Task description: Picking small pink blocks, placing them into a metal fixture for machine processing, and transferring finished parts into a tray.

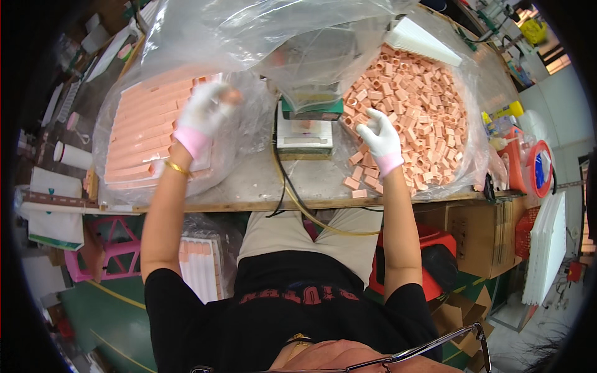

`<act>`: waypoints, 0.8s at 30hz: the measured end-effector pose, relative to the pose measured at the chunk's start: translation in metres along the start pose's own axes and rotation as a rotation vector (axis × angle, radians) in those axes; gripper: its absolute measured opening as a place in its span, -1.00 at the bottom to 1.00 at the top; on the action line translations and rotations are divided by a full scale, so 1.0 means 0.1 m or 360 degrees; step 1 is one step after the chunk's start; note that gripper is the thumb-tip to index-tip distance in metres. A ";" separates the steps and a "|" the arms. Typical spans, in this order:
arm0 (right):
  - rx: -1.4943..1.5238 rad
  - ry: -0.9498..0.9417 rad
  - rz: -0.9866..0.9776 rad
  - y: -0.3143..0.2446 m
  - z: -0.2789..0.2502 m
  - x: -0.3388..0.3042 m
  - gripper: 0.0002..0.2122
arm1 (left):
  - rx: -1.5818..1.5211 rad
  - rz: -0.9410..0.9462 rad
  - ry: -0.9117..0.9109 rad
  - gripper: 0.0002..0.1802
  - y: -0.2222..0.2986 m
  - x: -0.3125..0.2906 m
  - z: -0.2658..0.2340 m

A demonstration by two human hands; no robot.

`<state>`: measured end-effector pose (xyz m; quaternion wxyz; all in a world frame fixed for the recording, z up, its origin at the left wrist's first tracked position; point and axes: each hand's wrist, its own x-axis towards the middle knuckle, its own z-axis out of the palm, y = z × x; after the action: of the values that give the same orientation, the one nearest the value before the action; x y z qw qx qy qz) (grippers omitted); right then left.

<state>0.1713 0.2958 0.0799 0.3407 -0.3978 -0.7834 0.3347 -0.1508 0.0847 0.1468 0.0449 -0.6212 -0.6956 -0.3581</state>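
Note:
My left hand (202,112), in a white glove with a pink cuff, is over the right side of a tray (140,133) lined with rows of peach plastic pieces. Motion blurs its fingers; a small reddish-pink patch shows at the fingertips, and whether it is a held piece cannot be made out. My right hand (380,140), gloved alike, is at the left side of a heap of loose peach plastic pieces (416,118). Its thumb and forefinger are bent but apart, with nothing visible between them. Between the hands stands a small machine (305,140) with a white top plate and a green part above.
Clear plastic sheeting (205,31) hangs over the back and surrounds the tray and heap. A black cable and a yellowish hose (311,217) cross the table's wooden front edge. White panels (423,40) lie behind the heap. A red container (513,161) stands at the right.

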 end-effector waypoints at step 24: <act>-0.0066 0.0001 -0.0639 -0.41 0.38 -0.24 -0.78 | -0.0505 -0.0700 -0.0068 -0.79 0.44 0.04 0.33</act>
<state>0.1351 0.2471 0.0854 0.3927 -0.2405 -0.8536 0.2437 -0.0998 0.1053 0.1438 -0.1466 -0.4619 -0.7498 -0.4505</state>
